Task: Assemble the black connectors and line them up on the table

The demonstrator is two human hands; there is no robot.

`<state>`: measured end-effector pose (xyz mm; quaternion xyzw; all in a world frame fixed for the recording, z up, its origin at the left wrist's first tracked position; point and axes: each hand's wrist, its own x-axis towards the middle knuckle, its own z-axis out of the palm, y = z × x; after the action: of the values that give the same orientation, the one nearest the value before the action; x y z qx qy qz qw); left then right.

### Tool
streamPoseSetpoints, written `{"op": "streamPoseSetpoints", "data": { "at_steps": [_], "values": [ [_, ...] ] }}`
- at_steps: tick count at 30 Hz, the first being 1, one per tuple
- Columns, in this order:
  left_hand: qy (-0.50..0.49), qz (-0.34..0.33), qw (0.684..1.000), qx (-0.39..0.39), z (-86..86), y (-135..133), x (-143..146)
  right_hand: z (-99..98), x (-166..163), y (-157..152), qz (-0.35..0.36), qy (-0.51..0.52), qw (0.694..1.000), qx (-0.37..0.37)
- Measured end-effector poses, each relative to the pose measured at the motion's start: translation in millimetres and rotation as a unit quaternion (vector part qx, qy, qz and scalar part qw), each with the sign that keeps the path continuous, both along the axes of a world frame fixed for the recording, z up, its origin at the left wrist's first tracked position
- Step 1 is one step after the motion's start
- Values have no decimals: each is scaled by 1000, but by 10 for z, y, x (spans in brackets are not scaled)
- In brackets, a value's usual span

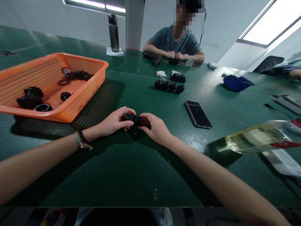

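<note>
Between my two hands, just above the green table, is a small black cylindrical part with ridged rings. My left hand pinches its left end between thumb and fingers. On the other end, my right hand closes its thumb and fingertips around the part. The fingers cover both ends, so its full shape is hidden. To the left of my hands stands an orange perforated basket with several black parts inside.
A phone lies right of my hands, and a bottle of yellowish liquid lies farther right. Ahead are a row of black parts, a blue tray and a dark bottle. A person sits across the table.
</note>
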<state>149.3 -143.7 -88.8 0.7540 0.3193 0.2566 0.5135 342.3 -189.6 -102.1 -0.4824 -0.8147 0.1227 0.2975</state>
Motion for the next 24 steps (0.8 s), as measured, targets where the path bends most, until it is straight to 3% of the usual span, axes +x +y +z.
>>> {"op": "streamPoseSetpoints", "data": {
  "at_steps": [24],
  "values": [
    [-12, -2, 1000, -15, 5, -8, 6, 22, -1, -3, -6, -10, 1000, -9]
  ]
}}
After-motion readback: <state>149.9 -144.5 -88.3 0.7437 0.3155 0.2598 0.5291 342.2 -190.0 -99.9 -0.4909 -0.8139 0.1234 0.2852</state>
